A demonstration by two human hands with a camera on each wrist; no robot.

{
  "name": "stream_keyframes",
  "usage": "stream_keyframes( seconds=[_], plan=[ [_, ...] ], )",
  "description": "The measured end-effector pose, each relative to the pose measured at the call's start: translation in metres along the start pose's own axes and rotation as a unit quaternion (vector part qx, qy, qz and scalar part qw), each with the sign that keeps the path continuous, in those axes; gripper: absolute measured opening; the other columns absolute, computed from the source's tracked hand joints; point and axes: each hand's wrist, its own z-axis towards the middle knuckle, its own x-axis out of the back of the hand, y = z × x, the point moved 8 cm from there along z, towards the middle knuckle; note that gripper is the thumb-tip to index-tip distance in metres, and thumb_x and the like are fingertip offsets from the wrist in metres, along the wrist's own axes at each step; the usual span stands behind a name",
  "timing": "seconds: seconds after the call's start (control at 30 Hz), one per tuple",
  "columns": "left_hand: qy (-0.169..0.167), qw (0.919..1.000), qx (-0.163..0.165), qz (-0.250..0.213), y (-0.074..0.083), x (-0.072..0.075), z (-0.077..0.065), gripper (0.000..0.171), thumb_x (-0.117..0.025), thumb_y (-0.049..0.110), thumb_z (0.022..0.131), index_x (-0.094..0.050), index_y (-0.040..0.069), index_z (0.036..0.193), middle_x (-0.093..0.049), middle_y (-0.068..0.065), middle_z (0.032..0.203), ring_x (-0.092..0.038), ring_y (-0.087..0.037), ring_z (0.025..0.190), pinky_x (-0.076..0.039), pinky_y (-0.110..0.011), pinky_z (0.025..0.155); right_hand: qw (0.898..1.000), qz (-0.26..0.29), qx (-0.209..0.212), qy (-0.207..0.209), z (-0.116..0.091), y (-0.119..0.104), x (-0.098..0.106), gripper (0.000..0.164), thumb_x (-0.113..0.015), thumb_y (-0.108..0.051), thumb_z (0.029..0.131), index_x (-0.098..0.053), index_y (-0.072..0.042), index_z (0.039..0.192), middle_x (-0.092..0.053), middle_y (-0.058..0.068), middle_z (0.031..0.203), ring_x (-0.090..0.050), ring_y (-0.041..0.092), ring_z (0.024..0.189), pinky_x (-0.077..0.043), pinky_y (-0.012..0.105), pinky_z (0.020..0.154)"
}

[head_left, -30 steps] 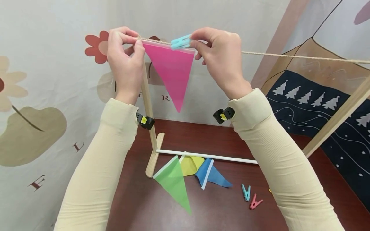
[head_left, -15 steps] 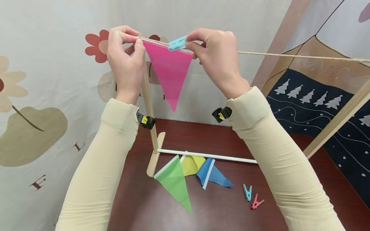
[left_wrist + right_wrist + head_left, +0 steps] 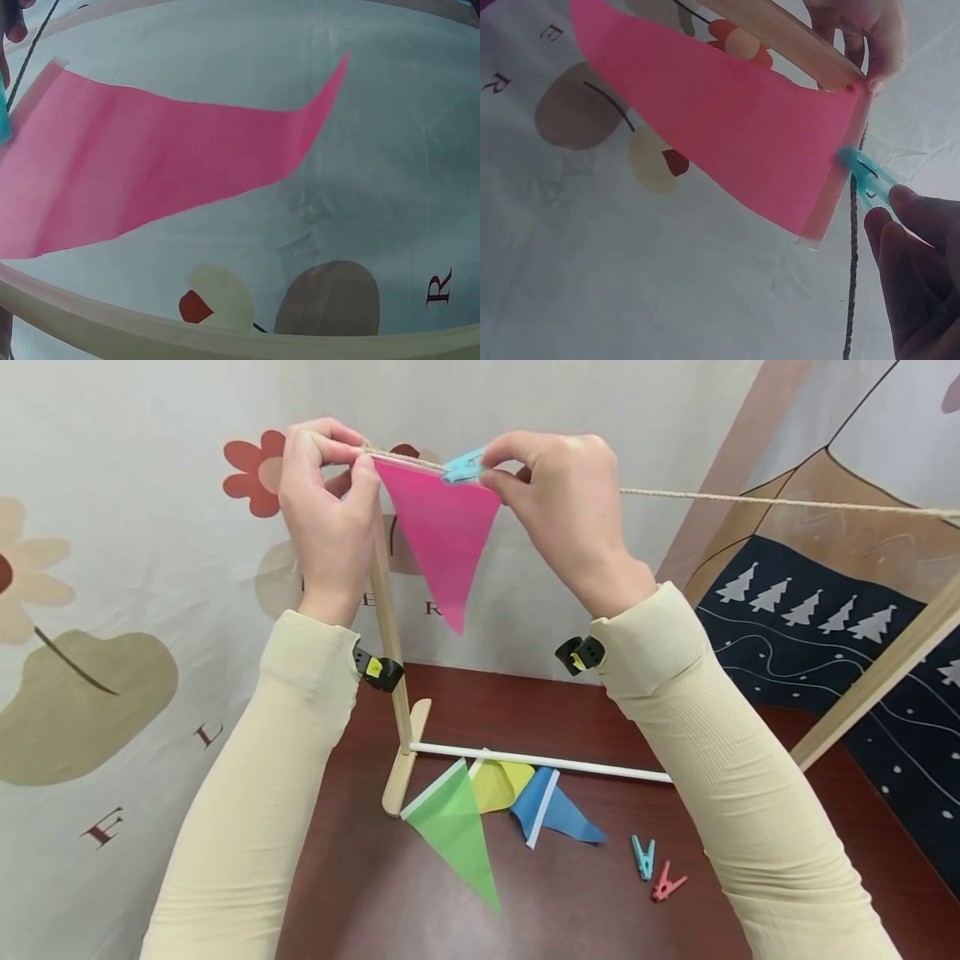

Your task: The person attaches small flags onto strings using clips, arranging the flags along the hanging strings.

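R hand (image 3: 573, 514) pinches the blue clip (image 3: 463, 467) btwn thumb + finger, nose twd the L hand (image 3: 330, 518), slantwise over the rope (image 3: 712, 498) & top edge of the pink flag (image 3: 442, 531). Flag hangs pt-down; L hand pinches its L corner by the rope. R's closer to the clip, obv.

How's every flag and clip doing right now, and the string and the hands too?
Pink flag, hanging point down
Left hand, pinching the pink flag's top corner
Held blue clip, tip at the pink flag's top edge
Right hand, pinching the held blue clip
String, stretched out
Green flag, spread on the table
Yellow flag, curled
Blue flag, folded over
Loose blue clip, lying down
Red clip, lying down
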Motion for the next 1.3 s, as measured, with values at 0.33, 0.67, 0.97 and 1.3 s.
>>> stream_keyframes(
  seconds=[0.33,0.67,0.97,1.3],
  plan=[
    [-0.008,1.0000,0.003,-0.004,-0.004,-0.001,0.000,0.007,-0.050,0.002,0.083,-0.052,0.006,0.078,-0.052,-0.004,0.096,-0.049,-0.016,0.093,-0.046,-0.026,0.081,0.999,0.032,-0.003,0.000,-0.003,0.005,-0.002,0.021,-0.062,-0.033,0.082,-0.070,-0.017,0.093,-0.066,-0.011,0.091,-0.056,0.001,0.067,-0.038,0.017,0.062],
    [-0.016,0.9995,-0.026,-0.010,-0.007,-0.002,0.001,0.011,-0.050,0.002,0.081,-0.053,0.011,0.076,-0.051,-0.004,0.096,-0.050,-0.016,0.093,-0.046,-0.025,0.082,0.997,0.076,-0.007,-0.004,-0.002,0.008,-0.004,0.021,-0.064,-0.031,0.081,-0.069,-0.014,0.091,-0.061,-0.011,0.104,-0.058,-0.001,0.079,-0.040,0.017,0.076],
    [-0.022,0.9992,-0.034,0.001,-0.009,-0.001,0.002,0.008,-0.050,0.001,0.080,-0.055,0.006,0.076,-0.051,-0.003,0.097,-0.050,-0.015,0.093,-0.046,-0.025,0.082,0.995,0.100,-0.012,-0.006,-0.003,0.009,-0.006,0.020,-0.064,-0.029,0.082,-0.068,-0.015,0.096,-0.059,-0.013,0.106,-0.058,-0.002,0.078,-0.039,0.015,0.076],
    [-0.032,0.9989,-0.034,0.007,-0.012,0.001,0.005,0.006,-0.051,0.003,0.081,-0.056,0.006,0.079,-0.051,-0.003,0.098,-0.050,-0.015,0.094,-0.045,-0.025,0.083,0.992,0.116,0.025,0.031,-0.009,0.008,-0.002,0.016,-0.059,-0.021,0.085,-0.066,-0.013,0.098,-0.058,-0.010,0.103,-0.058,-0.001,0.079,-0.038,0.014,0.079]
  ],
)
